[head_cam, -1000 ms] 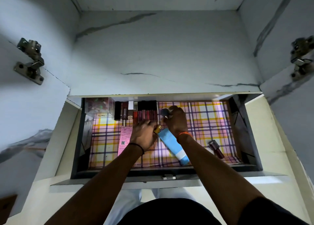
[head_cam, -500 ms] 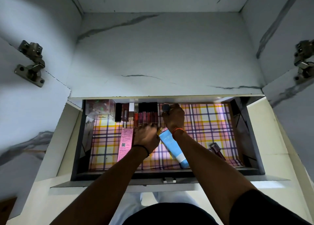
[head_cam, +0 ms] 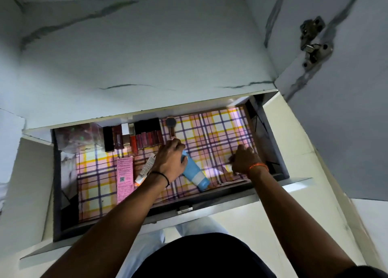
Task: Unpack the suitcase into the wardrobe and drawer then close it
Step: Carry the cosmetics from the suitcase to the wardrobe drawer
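An open grey drawer [head_cam: 56,193] lined with pink, yellow and purple plaid paper fills the middle of the frame, pulled out below a pale marble-patterned wardrobe shelf [head_cam: 136,57]. Both arms reach into it from the bottom edge.

The left hand [head_cam: 170,160], with a thin black band at the wrist, sits just left of centre; its grip curls over the upper end of a light blue plastic tube with a white cap [head_cam: 195,172], which lies on the liner slanting toward the lower right. Just left of that hand lies a slim white tube [head_cam: 146,168], and further left a flat pink rectangular carton [head_cam: 125,179] lies lengthwise.

The right hand [head_cam: 244,160], with an orange thread at the wrist, is right of centre near the drawer's right wall; its grip is clenched around something small and dark, too blurred to identify.

Along the drawer's back edge a row of dark lipstick and gloss tubes [head_cam: 144,135] stands side by side, with a clear plastic box [head_cam: 79,136] at its left end and a round-headed brush-like item [head_cam: 171,126] at its right.

A metal door hinge [head_cam: 312,40] is fixed to the wardrobe wall in the upper right of the frame.
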